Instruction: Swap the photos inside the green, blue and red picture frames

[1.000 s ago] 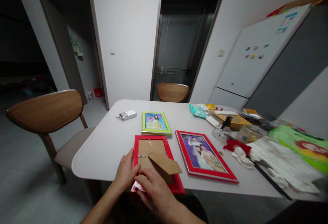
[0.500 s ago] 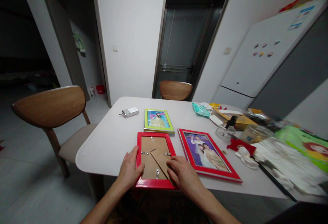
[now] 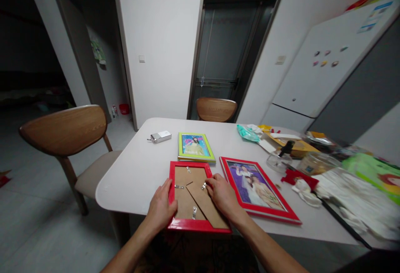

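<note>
A red picture frame [image 3: 190,224] lies face down at the near edge of the white table [image 3: 137,169], its brown backboard and folded stand [image 3: 203,200] facing up. My left hand [image 3: 162,206] lies on the frame's left edge, fingers curled over it. My right hand [image 3: 222,194] rests on the frame's right side, fingertips pressed together at a small metal clip [image 3: 204,186]. Two more clips show on the backboard.
A larger red frame [image 3: 259,189] with a photo lies to the right, a green frame [image 3: 196,146] behind. A small white device [image 3: 161,136] sits far left. Clutter of packets, a glass bottle [image 3: 279,160] and white gloves fills the right side. Wooden chairs [image 3: 67,129] stand at left and behind.
The stand has been folded flat onto the backboard. My right hand moved from the frame's lower edge up to the right-side clip. My left hand stays on the left edge.
</note>
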### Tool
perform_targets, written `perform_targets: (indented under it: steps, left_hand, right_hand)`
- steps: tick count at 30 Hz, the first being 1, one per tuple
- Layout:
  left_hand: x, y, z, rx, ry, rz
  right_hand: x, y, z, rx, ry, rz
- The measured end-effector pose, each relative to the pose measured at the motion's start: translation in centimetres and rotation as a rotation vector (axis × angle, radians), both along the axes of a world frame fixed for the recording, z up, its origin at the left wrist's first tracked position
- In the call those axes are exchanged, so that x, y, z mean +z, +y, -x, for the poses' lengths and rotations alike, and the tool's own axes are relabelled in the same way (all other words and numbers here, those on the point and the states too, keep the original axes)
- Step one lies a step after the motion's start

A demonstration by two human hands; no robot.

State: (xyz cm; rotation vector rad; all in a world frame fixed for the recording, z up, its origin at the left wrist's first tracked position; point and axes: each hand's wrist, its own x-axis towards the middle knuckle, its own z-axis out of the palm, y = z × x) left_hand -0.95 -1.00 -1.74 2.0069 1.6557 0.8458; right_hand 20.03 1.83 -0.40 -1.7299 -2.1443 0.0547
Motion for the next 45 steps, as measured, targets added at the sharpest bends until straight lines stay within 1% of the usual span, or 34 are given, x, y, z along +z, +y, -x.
perform_targets:
  steps: [3,6,8,9,12,15,18,20,22,24,26,28,33,37,38,40,43,45]
  left_hand:
    - [-0.7,0.2,0.0,0.016,0.025,-0.020]
    - [-1.3,0.4,0.0,0.026,0.062,-0.045]
    - [-1.5,0.5,0.0,0.024,0.073,-0.052]
    - [-1.5,0.5,0.0,0.023,0.076,-0.053]
    - [-1.3,0.4,0.0,0.014,0.086,-0.048]
    - [-1.0,0.3,-0.1,0.002,0.096,-0.038]
    - [-0.9,0.2,0.0,0.007,0.092,-0.028]
    - [-0.8,0.2,0.0,0.013,0.085,-0.023]
    - [-0.8,0.1,0.0,0.010,0.079,-0.022]
    - [-0.8,0.0,0.0,0.009,0.074,-0.025]
    - [-0.8,0.0,0.0,0.014,0.072,-0.036]
    - [-1.0,0.1,0.0,0.020,0.072,-0.050]
    - [-1.3,0.3,0.0,0.026,0.074,-0.057]
    - [-1.2,0.2,0.0,0.026,0.069,-0.046]
    - [-1.2,0.2,0.0,0.024,0.065,-0.043]
    - [-1.1,0.1,0.0,0.024,0.054,-0.035]
    - [-1.0,0.1,0.1,0.018,0.043,-0.033]
    - [-1.1,0.2,0.1,0.011,0.035,-0.038]
  right_hand:
    - [0.4,-0.2,1.0,0.020,-0.011,-0.043]
    - [0.7,-0.4,3.3,0.140,0.043,-0.021]
    - [0.7,-0.2,5.2,0.232,0.054,0.021]
    - [0.6,0.0,6.0,0.255,0.047,0.034]
    - [0.2,0.9,7.9,0.229,0.016,0.036]
    - [-0.2,1.8,8.5,0.166,0.018,0.034]
    - [-0.1,2.1,7.6,0.203,0.111,0.048]
    - [0.3,1.6,6.2,0.277,0.202,0.071]
    - [1.0,0.6,4.3,0.373,0.261,0.136]
    - [1.8,-0.7,2.6,0.474,0.255,0.251]
    - [2.3,-1.8,1.5,0.542,0.220,0.343]
    - [2.5,-2.6,1.3,0.558,0.197,0.358]
    - [1.5,-3.0,2.4,0.506,0.211,0.244]
    - [1.2,-1.8,2.7,0.474,0.254,0.200]
    - [1.2,-1.2,2.7,0.440,0.264,0.184]
    - [1.2,0.4,3.0,0.315,0.235,0.141]
    - [1.0,3.1,3.8,0.106,0.095,0.108]
    - [0.6,4.4,4.4,0.032,0.040,0.106]
